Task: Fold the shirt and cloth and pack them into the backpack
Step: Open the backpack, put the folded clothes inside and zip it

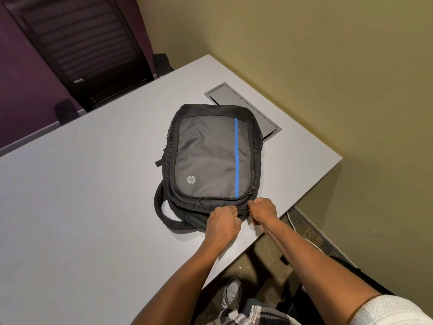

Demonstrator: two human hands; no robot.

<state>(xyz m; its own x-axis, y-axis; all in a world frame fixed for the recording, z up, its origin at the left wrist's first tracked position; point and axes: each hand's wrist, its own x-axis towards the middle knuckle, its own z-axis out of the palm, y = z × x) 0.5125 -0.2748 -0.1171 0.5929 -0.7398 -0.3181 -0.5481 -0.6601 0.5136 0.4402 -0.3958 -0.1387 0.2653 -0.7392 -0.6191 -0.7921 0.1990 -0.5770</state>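
Observation:
A black and grey backpack (210, 158) with a blue stripe lies flat on the grey table (82, 195), its top end toward me. My left hand (222, 222) and my right hand (262, 211) are both curled at the bag's near edge, pinching the zipper seam close together. The small gap between my fists shows a zipper pull. No shirt or cloth is in sight; the bag looks zipped along its visible edges.
A metal cable hatch (243, 109) is set into the table behind the backpack. A black office chair (82, 50) stands at the far side. The table's right edge runs just beside my right hand, with floor and my shoe (232, 294) below.

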